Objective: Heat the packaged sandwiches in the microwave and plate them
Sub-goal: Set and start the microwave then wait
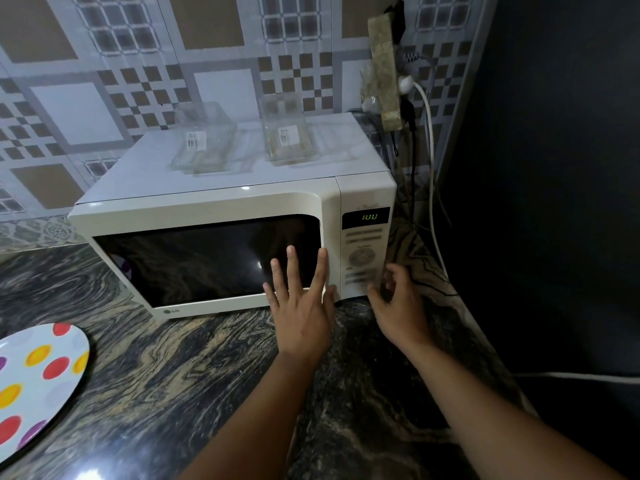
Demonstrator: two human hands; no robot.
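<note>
1. Dark marbled counter (166, 393) held a white microwave (207, 206), door shut, display lit.
2. Left hand (301, 306) pressed spread fingers (292, 265) flat on the door.
3. Right hand (398, 306) hovered by the keypad (363, 261), fingers loosely curled, blurred.
4. Two clear packages (204, 143) sat beyond the fingertips, apparently empty; sandwiches unseen, probably inside.
5. Risk: a blurred, hurried press could hit the wrong key.

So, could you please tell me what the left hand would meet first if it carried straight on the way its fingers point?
Most likely the microwave door: the left hand is open, fingers spread toward the dark window's right edge. Whether it already touches is unclear.
</note>
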